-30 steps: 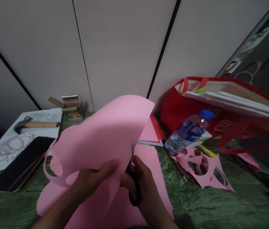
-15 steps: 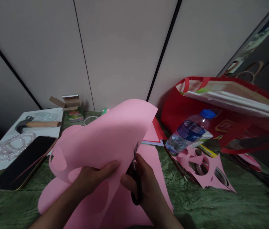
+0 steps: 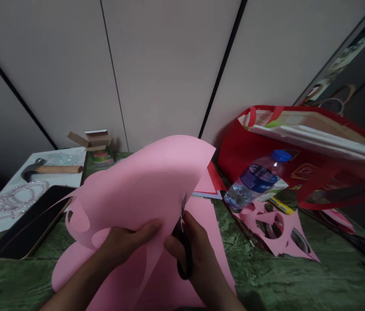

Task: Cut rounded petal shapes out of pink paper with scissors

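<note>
A large curved sheet of pink paper (image 3: 156, 177) rises in front of me. My left hand (image 3: 127, 242) pinches its lower edge, thumb on top and the fingers hidden beneath. In my right hand (image 3: 198, 250) is a pair of black-handled scissors (image 3: 187, 255), its blades pointing up at the sheet's right edge. One blade shows against the paper; whether the blades are fully closed is hard to see. More pink paper (image 3: 201, 242) lies flat on the table beneath both hands, and rounded pink pieces (image 3: 72, 263) spread out at the left.
Left are a phone (image 3: 30, 224), a hammer (image 3: 55, 169), a beaded strand (image 3: 14, 201) and an opened small box (image 3: 99, 151). Right are a water bottle (image 3: 253, 181), a red bag (image 3: 240, 142), a yellow cutter (image 3: 281, 205) and pink scraps with holes (image 3: 286, 235). A wall stands behind.
The paper's left part has shifted slightly, and a thin pointed strip now sticks out over the phone. Both hands and the scissors stay almost where they were.
</note>
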A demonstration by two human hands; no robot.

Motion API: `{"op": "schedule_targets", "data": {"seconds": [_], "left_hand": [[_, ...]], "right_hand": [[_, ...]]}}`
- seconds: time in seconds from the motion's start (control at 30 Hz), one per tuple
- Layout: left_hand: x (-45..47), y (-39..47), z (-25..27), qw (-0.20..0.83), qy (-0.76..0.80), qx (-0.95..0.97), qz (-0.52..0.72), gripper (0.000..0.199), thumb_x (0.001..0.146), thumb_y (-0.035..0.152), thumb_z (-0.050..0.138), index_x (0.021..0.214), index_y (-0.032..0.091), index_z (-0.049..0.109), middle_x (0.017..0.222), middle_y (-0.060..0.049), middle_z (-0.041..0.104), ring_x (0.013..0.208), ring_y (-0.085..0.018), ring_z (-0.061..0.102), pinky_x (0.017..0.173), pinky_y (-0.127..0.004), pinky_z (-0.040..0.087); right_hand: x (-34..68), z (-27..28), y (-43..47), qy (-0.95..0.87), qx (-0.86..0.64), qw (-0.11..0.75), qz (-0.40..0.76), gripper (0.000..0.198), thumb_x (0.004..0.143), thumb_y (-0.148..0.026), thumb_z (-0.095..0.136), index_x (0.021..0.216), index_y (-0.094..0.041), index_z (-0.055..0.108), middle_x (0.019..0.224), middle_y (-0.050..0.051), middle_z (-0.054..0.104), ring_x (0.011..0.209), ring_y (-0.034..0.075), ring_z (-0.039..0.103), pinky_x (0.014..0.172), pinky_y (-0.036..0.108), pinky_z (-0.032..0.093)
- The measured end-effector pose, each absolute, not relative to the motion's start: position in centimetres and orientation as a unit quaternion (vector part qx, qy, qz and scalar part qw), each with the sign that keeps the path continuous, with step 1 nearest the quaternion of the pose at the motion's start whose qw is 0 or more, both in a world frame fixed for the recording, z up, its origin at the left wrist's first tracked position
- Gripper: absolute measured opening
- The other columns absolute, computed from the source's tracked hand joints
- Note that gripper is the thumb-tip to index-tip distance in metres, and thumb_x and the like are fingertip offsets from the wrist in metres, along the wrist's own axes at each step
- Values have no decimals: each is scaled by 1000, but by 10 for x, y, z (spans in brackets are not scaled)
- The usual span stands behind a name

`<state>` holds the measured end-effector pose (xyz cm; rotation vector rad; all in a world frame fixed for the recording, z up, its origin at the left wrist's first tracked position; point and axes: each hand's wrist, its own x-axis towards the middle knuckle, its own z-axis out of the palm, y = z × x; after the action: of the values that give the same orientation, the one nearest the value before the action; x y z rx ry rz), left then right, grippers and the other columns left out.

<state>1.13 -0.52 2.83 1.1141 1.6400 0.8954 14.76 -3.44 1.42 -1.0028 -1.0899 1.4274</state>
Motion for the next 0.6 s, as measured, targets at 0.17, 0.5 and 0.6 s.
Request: {"op": "schedule_targets", "data": {"seconds": [0.17, 0.5, 0.6], "left_hand": [[11, -5, 29, 455, 667, 459, 370, 17, 59, 32, 67, 69, 18, 69, 79, -8, 76, 87, -28, 68, 73, -31, 56], [10, -4, 27, 465, 657, 457, 379, 22, 55, 35, 69, 68, 18, 68, 76, -9, 76, 86, -30, 68, 71, -33, 56], [12, -5, 29, 471, 657, 453, 376, 18, 56, 35, 67, 63, 18, 67, 74, -9, 76, 83, -30, 68, 69, -33, 56]], "right_hand": [[147, 14, -35, -451, -417, 519, 594, 30, 70, -42, 67, 81, -21, 48, 61, -5, 43, 56, 12, 39, 49, 24, 32], [146, 9, -35, -425, -402, 523, 620, 30, 70, -38, 70, 80, -19, 48, 60, -8, 41, 51, 8, 32, 47, 22, 26], [145, 7, -35, -416, -397, 530, 623, 31, 69, -38, 71, 80, -20, 49, 60, -7, 42, 51, 9, 35, 47, 22, 28]]}}
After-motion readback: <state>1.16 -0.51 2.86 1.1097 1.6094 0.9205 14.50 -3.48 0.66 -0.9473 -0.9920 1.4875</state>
